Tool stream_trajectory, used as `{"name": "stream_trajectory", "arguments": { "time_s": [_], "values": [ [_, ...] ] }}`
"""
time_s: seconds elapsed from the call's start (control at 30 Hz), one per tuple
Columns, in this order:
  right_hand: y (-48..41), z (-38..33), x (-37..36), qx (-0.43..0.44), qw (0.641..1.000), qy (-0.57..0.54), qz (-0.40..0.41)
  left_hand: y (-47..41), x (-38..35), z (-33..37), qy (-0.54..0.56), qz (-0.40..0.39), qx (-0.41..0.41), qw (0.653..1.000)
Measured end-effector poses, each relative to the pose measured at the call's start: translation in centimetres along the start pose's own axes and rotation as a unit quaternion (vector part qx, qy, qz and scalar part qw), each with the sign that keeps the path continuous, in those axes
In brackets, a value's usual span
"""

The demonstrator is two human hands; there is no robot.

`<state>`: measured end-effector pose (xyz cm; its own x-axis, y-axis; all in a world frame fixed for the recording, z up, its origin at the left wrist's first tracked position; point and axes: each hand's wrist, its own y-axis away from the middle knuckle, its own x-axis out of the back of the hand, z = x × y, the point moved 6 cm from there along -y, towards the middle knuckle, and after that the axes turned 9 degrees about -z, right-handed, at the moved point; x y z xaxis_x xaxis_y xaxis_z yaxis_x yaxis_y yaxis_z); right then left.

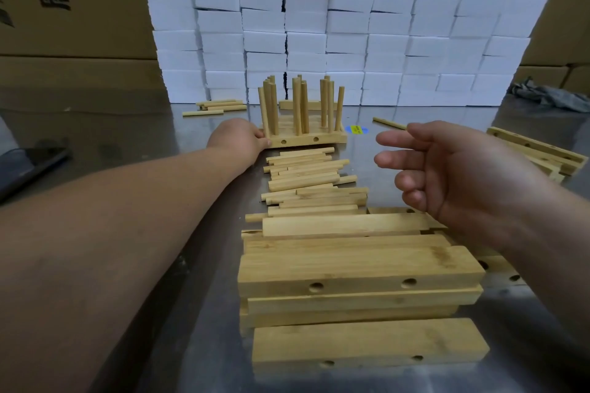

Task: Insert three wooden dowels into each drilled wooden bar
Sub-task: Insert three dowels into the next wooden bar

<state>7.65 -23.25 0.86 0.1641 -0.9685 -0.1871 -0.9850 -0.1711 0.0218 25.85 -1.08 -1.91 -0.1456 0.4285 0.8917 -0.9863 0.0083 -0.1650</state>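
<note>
Several drilled wooden bars with upright dowels [300,105] stand side by side at mid-table; the nearest bar [308,139] shows two side holes. My left hand [238,140] rests against that bar's left end, fingers on the wood. A heap of loose dowels [306,179] lies just in front of it. Nearer to me is a stack of bare drilled bars [360,268]. My right hand [447,166] hovers above the table to the right of the dowel heap, fingers loosely curled, holding nothing.
More bars [539,153] lie at the right edge, a lone dowel [389,123] behind my right hand, a few dowels [220,106] at the back left. A wall of white foam blocks [351,25] and cardboard boxes [70,3] close the back. A dark object [32,166] lies left.
</note>
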Motion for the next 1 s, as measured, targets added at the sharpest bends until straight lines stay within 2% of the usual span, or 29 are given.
{"name": "stream_trajectory", "arguments": {
  "time_s": [0.4, 0.53, 0.6, 0.7, 0.8, 0.9, 1.0],
  "values": [
    [0.0, -0.1, 0.0, 0.010, 1.000, 0.014, 0.002, -1.4, -0.3, 0.6, -0.029, 0.002, -0.012, 1.000],
    [0.1, -0.4, 0.3, 0.024, 0.998, 0.059, 0.028, -0.2, 0.5, 0.7, 0.012, 0.073, -0.004, 0.997],
    [0.2, -0.8, 0.6, 0.027, 0.993, 0.095, 0.058, 0.6, 0.6, 0.8, 0.034, 0.075, -0.011, 0.997],
    [0.4, -1.5, 1.2, 0.053, 0.969, 0.214, 0.109, 2.1, 0.4, 0.9, 0.067, 0.028, -0.032, 0.997],
    [0.6, -1.8, 1.2, 0.066, 0.934, 0.329, 0.122, 3.7, 0.2, 1.1, 0.105, -0.016, -0.034, 0.994],
    [0.3, -1.6, 1.3, 0.052, 0.907, 0.403, 0.107, 5.4, -0.2, 1.0, 0.151, -0.056, -0.019, 0.987],
    [0.2, -1.2, 0.8, 0.021, 0.890, 0.451, 0.066, 6.8, -0.4, 0.4, 0.184, -0.062, 0.003, 0.981]
  ]
}}
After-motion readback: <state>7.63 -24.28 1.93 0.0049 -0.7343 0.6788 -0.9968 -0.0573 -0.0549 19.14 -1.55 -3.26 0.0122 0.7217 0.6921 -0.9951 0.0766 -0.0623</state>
